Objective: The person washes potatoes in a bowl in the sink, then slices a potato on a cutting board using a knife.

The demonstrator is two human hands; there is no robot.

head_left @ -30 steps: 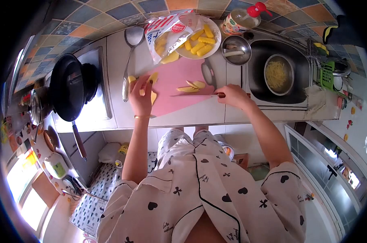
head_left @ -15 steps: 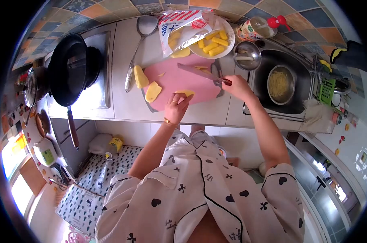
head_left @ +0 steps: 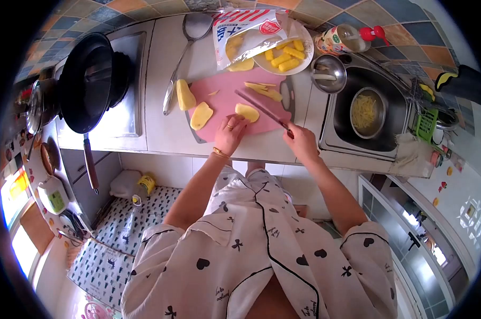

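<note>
My right hand (head_left: 301, 142) is wrapped round the handle of a knife (head_left: 261, 109), whose blade slants up and left over the pink cutting board (head_left: 224, 95). At the board's front edge, the fingertips of my left hand (head_left: 230, 133) touch the lower end of a potato slice (head_left: 247, 112). Another slice (head_left: 201, 116) lies at the board's left, beside a larger potato piece (head_left: 185, 95). Behind the blade, thin potato slices (head_left: 269, 93) lie near the board's grey handle.
A ladle (head_left: 177, 72), a snack bag (head_left: 235, 45) and a plate (head_left: 305, 61) of yellow sticks stand behind the board. To the right are a small metal bowl (head_left: 328, 74) and the sink (head_left: 334, 125) with a bowl of strips (head_left: 367, 112). A black pan (head_left: 86, 82) is left.
My left hand has gone from the board's left side to the slice at its front. The knife swung from level to slanted, with its tip away from me; the view shifted.
</note>
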